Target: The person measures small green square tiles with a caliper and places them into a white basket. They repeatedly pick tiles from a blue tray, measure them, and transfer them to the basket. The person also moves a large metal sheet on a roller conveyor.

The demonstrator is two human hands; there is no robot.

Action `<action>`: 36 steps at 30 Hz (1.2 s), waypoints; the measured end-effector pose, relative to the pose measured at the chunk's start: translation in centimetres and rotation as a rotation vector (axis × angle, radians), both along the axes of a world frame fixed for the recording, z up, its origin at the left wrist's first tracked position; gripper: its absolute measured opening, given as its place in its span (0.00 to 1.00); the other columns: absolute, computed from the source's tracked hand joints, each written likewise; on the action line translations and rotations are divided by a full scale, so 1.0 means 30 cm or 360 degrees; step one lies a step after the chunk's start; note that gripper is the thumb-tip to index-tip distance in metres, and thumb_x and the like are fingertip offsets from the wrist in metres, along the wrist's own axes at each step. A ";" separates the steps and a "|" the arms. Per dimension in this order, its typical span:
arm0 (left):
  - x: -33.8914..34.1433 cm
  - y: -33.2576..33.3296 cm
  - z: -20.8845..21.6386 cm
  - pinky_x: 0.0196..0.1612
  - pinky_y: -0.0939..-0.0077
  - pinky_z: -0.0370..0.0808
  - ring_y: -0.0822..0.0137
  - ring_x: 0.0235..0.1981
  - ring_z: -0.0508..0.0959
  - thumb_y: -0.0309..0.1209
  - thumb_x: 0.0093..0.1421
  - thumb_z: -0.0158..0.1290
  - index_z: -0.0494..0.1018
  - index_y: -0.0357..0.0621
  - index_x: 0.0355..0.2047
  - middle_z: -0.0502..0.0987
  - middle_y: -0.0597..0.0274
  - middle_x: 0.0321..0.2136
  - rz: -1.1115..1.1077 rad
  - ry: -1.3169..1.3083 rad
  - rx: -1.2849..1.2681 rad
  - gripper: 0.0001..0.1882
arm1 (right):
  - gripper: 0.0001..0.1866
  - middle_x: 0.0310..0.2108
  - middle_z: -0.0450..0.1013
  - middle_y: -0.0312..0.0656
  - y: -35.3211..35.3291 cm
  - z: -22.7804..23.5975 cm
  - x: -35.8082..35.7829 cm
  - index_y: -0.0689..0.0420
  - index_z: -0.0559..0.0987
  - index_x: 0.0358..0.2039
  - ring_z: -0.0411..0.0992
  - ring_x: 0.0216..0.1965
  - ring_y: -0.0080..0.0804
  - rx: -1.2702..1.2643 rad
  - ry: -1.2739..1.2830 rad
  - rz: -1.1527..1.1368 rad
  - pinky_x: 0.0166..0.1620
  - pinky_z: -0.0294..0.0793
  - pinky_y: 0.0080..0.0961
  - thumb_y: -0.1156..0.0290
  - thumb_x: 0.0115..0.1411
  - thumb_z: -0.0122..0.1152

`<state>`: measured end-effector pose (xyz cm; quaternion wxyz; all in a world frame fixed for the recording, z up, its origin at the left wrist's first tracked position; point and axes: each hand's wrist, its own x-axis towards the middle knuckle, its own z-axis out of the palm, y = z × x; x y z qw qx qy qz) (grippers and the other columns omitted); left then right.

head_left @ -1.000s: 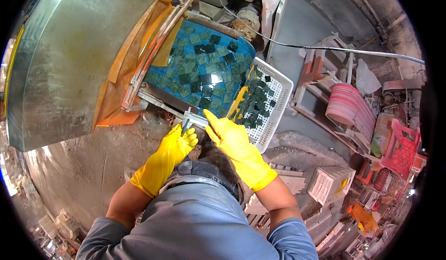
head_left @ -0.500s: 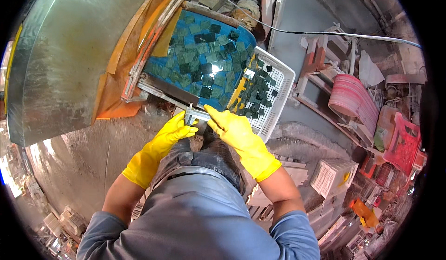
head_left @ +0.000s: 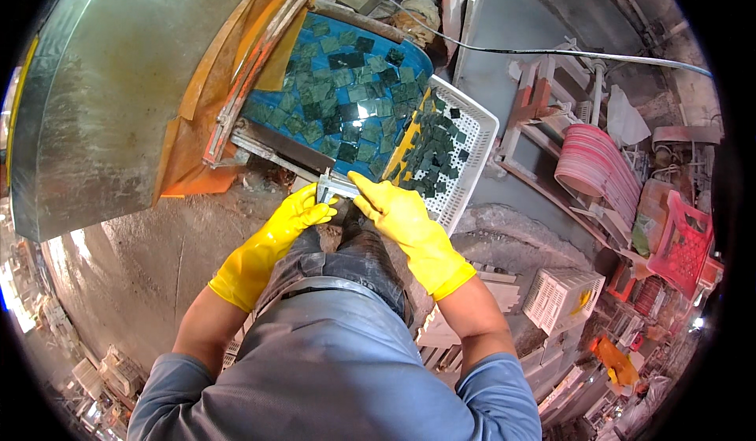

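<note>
Both my hands wear yellow rubber gloves and meet in front of my waist at a metal caliper. My right hand grips the caliper's bar, its thumb and fingers closed around the right end. At the jaws, the fingers of my left hand are pinched together; a small dark piece seems to sit there, too little to make out. Just beyond lies a blue surface covered with wet dark green square stone tiles. Beside it, a white perforated crate holds a heap of smaller dark tiles.
A large curved metal housing stands left, with an orange flap by a rusty bar. At right are a pink-striped tub, a red crate and a white basket. A cable crosses above.
The caliper and both hands have shifted very slightly upward in the picture. My grip on it looks the same; the tiles have not moved.
</note>
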<state>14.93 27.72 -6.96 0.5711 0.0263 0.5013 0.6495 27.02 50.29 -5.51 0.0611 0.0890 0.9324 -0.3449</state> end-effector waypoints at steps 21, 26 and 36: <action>0.004 -0.013 -0.017 0.61 0.67 0.76 0.63 0.55 0.79 0.34 0.70 0.59 0.62 0.41 0.69 0.75 0.52 0.60 -0.0027 -0.0062 -0.0092 0.31 | 0.24 0.37 0.80 0.49 -0.004 -0.025 0.004 0.42 0.71 0.66 0.80 0.38 0.52 -0.0012 -0.0032 0.0044 0.38 0.79 0.48 0.55 0.71 0.55; 0.009 -0.015 -0.014 0.62 0.66 0.76 0.62 0.56 0.79 0.34 0.70 0.59 0.62 0.42 0.69 0.74 0.52 0.60 0.0002 -0.0104 -0.0074 0.31 | 0.24 0.39 0.80 0.50 -0.008 -0.017 0.000 0.42 0.71 0.66 0.80 0.39 0.52 -0.0033 -0.0071 0.0045 0.40 0.79 0.48 0.55 0.71 0.55; 0.017 -0.033 -0.018 0.59 0.68 0.77 0.62 0.56 0.79 0.36 0.70 0.59 0.63 0.43 0.70 0.76 0.55 0.59 0.0029 -0.0176 -0.0155 0.32 | 0.24 0.40 0.80 0.50 -0.019 -0.058 0.009 0.45 0.74 0.64 0.80 0.39 0.52 -0.0096 -0.0014 0.0035 0.40 0.80 0.43 0.56 0.69 0.59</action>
